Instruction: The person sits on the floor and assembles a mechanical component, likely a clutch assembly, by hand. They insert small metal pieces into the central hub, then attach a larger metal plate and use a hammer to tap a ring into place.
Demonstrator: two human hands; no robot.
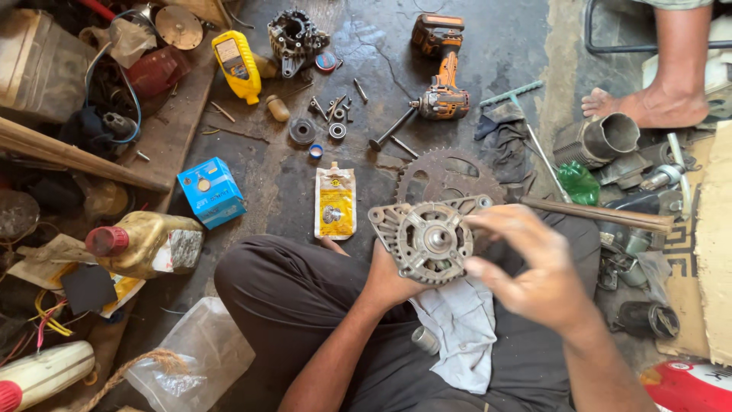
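alternator housing (428, 240) between both hands' fingers (488, 268)

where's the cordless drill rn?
Head view, top centre: the orange cordless drill lies on the floor, right of the yellow multimeter, above the sprocket.

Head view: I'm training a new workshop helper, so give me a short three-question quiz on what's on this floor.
1. True or false: both hands touch the alternator housing.
2. Which lies nearest the housing? A) sprocket B) yellow multimeter C) blue box
3. What colour is the cordless impact driver?

Key: 1 true: left hand beneath it, right hand at its rim. 2 A. 3 orange and black.
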